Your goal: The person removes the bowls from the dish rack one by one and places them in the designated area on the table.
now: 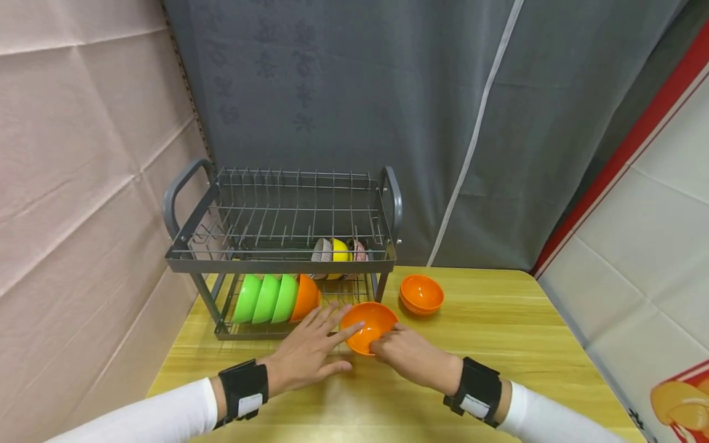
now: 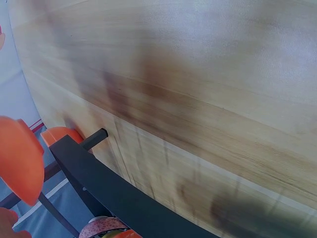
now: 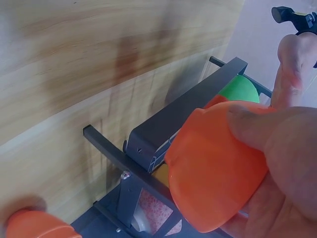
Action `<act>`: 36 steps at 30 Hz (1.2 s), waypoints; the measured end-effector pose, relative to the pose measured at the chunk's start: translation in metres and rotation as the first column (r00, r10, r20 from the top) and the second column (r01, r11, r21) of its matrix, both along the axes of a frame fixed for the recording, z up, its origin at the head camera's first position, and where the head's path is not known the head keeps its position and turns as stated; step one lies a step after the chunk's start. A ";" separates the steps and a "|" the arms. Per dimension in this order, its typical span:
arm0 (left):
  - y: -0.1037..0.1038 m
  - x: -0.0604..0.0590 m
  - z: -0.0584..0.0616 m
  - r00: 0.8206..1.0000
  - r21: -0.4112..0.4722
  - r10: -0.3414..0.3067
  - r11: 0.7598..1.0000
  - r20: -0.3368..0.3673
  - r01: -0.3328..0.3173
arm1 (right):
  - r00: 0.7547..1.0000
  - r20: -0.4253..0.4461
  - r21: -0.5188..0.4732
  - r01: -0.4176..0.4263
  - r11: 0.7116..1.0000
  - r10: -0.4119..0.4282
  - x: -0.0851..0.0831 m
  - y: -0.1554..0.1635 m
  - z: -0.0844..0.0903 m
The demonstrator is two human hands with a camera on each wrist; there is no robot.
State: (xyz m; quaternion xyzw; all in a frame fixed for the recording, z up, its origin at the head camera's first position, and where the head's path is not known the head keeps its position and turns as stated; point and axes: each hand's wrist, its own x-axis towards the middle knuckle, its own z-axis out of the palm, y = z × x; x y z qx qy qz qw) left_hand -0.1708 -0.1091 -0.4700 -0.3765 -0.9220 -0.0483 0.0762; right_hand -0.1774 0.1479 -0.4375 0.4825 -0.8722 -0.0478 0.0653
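Observation:
An orange bowl is held by my right hand, thumb on its outer side and fingers at its rim. It hangs tilted at the front right of the two-tier dish rack. My left hand is spread flat with fingers straight, its index fingertip overlapping the bowl in the head view. In the right wrist view the bowl shows its rounded outside. On the rack's lower tier, several green bowls stand on edge in a row, followed by one orange bowl.
Stacked orange bowls stand on the wooden table right of the rack. Behind the lower-tier bowls are a yellow cup and other small dishes. The rack's top tier has wire dividers. A grey curtain hangs behind.

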 end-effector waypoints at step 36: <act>0.027 -0.002 -0.006 0.997 -0.006 -0.067 0.998 -0.044 0.066 | 0.994 -0.039 -0.053 0.104 0.993 -0.106 0.001 0.046 0.006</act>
